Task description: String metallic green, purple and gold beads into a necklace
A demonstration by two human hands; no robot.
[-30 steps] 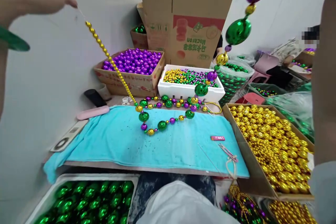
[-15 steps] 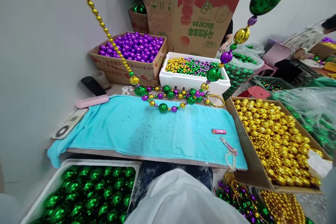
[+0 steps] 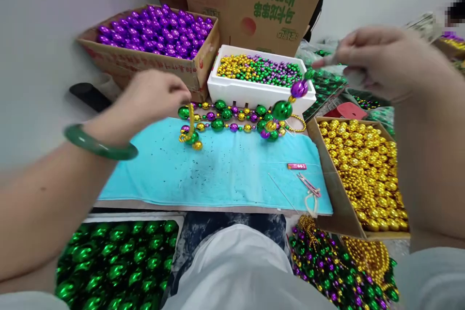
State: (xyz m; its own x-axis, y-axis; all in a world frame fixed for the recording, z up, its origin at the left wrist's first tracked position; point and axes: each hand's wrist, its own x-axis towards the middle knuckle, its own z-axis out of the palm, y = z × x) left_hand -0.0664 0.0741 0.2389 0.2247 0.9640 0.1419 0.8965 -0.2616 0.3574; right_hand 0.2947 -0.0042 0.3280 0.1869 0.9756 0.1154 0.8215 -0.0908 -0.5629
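Note:
My left hand (image 3: 154, 97), with a green bangle (image 3: 100, 143) at the wrist, is closed in a pinch above the back of the turquoise towel (image 3: 210, 169). From its fingers hangs the small-gold-bead end of a bead strand (image 3: 282, 110), bunched with a green and a gold bead just over the cloth. My right hand (image 3: 385, 60), slightly blurred, pinches the strand's other side, where purple and green beads slope down toward the towel. Behind the hanging part, another bead strand (image 3: 226, 114) of green, purple and gold lies along the towel's far edge.
Purple beads fill a carton (image 3: 145, 60); a white foam box (image 3: 250, 88) holds small mixed beads. Gold beads fill a box (image 3: 345, 193) at right. Green beads (image 3: 119, 261) sit front left. A needle (image 3: 281, 190) and small scissors (image 3: 308, 185) lie on the towel.
Both hands have come back into view, lower than a second ago. The strand has sunk toward the towel, and its stretched gold end now hangs short and bunched.

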